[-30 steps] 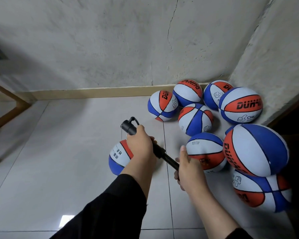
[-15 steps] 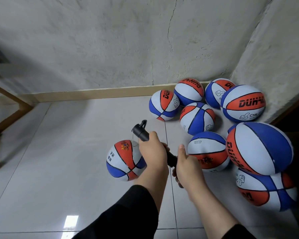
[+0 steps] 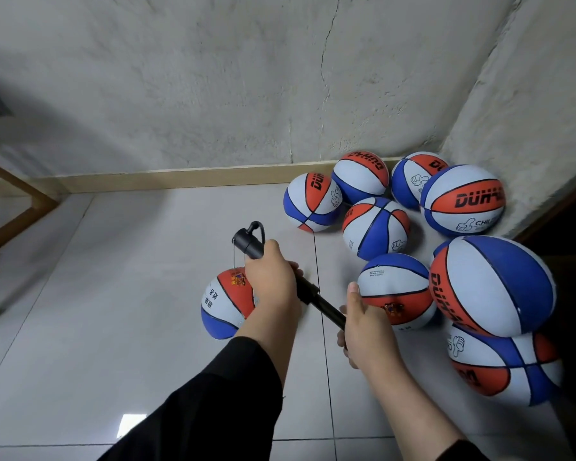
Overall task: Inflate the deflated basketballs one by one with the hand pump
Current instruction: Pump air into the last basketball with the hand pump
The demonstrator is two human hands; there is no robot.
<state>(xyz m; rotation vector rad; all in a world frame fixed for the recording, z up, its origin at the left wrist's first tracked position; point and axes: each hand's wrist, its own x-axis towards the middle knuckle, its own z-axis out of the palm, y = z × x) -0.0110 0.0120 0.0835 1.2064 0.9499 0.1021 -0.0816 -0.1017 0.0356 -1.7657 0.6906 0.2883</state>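
Note:
A black hand pump (image 3: 251, 242) runs diagonally between my hands. My left hand (image 3: 271, 277) grips its barrel; a thin needle hangs from the pump's head down to a red, white and blue basketball (image 3: 225, 302) on the floor, partly hidden behind my left wrist. My right hand (image 3: 363, 327) grips the handle end, and the black rod (image 3: 323, 306) shows between the hands. Whether the needle sits inside the ball cannot be told.
Several more red, white and blue basketballs (image 3: 374, 226) lie piled in the corner at the right, the nearest one (image 3: 394, 289) just beyond my right hand. Concrete walls meet there. A wooden frame (image 3: 10, 221) stands at the left. Pale floor tiles (image 3: 97, 327) stretch leftward.
The rod was pushed in half a second ago, hands close together. Now my right hand has drawn back and the rod is extended again. The ball under the pump shifted slightly.

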